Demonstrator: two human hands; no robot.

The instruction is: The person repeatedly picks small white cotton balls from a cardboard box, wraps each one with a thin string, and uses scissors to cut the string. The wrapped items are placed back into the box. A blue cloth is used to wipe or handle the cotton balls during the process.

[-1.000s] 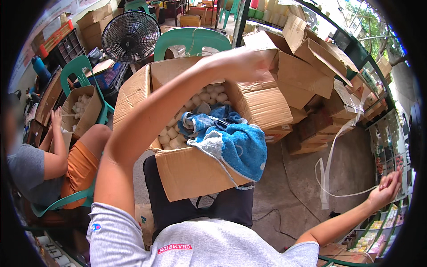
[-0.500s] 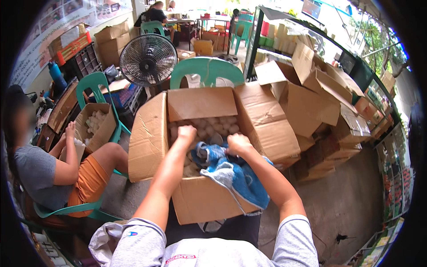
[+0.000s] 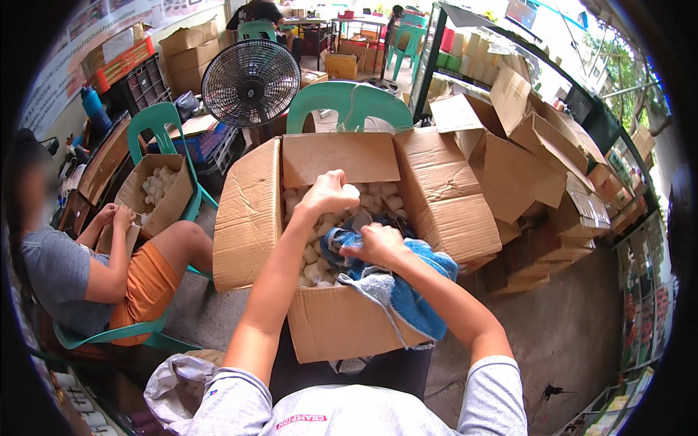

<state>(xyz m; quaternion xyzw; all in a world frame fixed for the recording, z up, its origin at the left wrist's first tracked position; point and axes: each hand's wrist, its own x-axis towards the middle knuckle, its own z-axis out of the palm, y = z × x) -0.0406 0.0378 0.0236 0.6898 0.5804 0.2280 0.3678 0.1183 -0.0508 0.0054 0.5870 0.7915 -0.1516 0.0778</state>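
An opened cardboard box (image 3: 356,327) stands in front of me, filled with small, white, rounded candle-like pieces (image 3: 317,270). Above its far part, my left hand (image 3: 327,193) is closed, with one white candle-like piece (image 3: 351,192) at its fingers. A blue and grey towel (image 3: 407,291) lies bunched in the box and hangs over its near right edge. My right hand (image 3: 379,245) is curled at the top of this towel, its thumb pointing left. The fingertips are partly hidden.
To the left, a seated person (image 3: 80,269) works beside a box of white pieces (image 3: 174,211) on a green chair. A black fan (image 3: 251,83) and another green chair (image 3: 349,105) stand beyond my box. Empty cartons (image 3: 520,171) are piled to the right.
My left hand has risen and moved right and away from me, bringing up a white piece. The right hand has shifted slightly, with its thumb now extended. The view has moved a little.
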